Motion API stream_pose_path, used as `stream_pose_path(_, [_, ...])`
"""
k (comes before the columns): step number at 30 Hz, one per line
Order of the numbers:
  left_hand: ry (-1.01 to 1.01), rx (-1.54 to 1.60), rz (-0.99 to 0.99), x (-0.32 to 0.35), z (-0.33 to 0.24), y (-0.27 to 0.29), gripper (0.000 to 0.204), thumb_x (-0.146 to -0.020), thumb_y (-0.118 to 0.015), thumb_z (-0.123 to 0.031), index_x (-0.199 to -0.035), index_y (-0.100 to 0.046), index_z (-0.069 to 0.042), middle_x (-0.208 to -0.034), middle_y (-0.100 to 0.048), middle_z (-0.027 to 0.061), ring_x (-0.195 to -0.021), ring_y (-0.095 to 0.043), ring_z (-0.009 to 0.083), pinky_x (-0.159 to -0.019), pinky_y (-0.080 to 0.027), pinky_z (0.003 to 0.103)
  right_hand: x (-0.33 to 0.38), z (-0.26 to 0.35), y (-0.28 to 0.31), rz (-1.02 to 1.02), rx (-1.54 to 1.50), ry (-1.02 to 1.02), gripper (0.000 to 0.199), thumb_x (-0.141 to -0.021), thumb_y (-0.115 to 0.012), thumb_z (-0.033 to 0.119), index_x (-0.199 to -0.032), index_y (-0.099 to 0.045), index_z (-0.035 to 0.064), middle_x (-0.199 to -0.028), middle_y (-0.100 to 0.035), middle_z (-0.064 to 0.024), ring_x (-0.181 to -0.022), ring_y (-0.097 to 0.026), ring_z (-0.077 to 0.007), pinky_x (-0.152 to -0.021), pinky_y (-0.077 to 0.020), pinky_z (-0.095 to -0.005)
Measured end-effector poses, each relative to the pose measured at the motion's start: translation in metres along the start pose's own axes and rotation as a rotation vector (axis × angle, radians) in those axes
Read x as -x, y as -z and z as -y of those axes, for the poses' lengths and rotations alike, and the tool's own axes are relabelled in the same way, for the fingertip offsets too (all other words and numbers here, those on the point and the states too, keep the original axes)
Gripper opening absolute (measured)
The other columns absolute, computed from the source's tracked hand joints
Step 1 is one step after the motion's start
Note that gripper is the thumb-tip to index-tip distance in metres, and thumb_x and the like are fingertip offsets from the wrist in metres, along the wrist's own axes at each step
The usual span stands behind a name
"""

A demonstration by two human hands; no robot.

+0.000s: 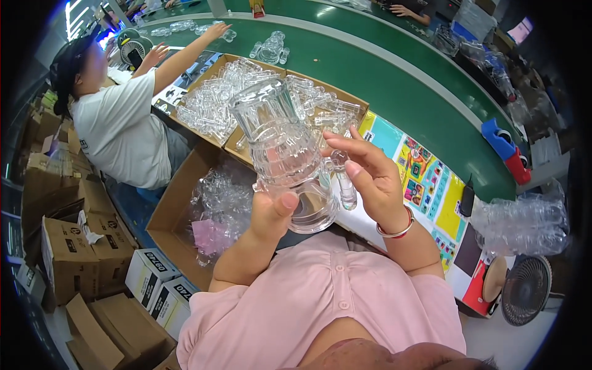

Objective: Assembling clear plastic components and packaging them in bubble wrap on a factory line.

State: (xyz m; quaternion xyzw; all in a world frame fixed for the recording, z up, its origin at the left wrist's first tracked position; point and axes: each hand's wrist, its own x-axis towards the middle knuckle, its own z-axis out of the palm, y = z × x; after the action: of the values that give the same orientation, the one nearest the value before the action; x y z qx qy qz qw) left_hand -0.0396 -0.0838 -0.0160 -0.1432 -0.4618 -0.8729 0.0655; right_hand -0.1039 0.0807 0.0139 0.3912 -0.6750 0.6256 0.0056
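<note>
A large clear plastic figure-shaped container point(287, 151) is held tilted in front of my chest. My left hand point(271, 213) is closed around its lower left side, thumb toward me. Against the container's right side is a small clear plastic arm piece point(347, 190) with a rounded upper end. My right hand point(375, 179) pinches that end between thumb and fingers, while other fingers are raised. Whether the piece is joined to the container cannot be made out. Just beyond, cardboard trays point(223, 139) hold many similar loose clear pieces point(216, 102).
A finished-looking clear figure point(271, 48) lies on the green conveyor belt point(394, 80). At left, a co-worker point(123, 123) reaches toward the belt. An open carton point(176, 213) with plastic bags stands by my left arm. Stacked clear parts point(524, 219) and a fan point(526, 290) are at right.
</note>
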Motion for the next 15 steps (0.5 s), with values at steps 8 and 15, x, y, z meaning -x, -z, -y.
stream_pose_path(8, [0.091, 0.179, -0.025, 0.032, -0.019, -0.008, 0.083, -0.076, -0.065, -0.048, -0.128, -0.032, 0.007, -0.124, -0.046, 0.0194, -0.097, -0.056, 0.0235, -0.08, -0.049, 0.035, 0.02, 0.031, -0.018, -0.014, 0.171, 0.035, 0.03, -0.088, -0.046, 0.015, -0.113, -0.053, -0.0001, -0.112, -0.06, -0.0126, -0.103, -0.057, -0.0196, -0.108, -0.0138, -0.0468])
stream_pose_path(15, [0.076, 0.144, 0.036, 0.075, -0.012, -0.008, 0.083, -0.069, -0.075, -0.036, -0.131, -0.032, -0.001, -0.126, -0.044, 0.0133, -0.111, -0.047, 0.0261, -0.093, -0.041, 0.039, 0.042, 0.052, -0.033, -0.126, -0.38, 0.052, 0.043, -0.093, -0.034, 0.033, -0.116, -0.05, -0.0003, -0.118, -0.055, -0.012, -0.114, -0.048, -0.0227, -0.104, -0.0256, -0.0417])
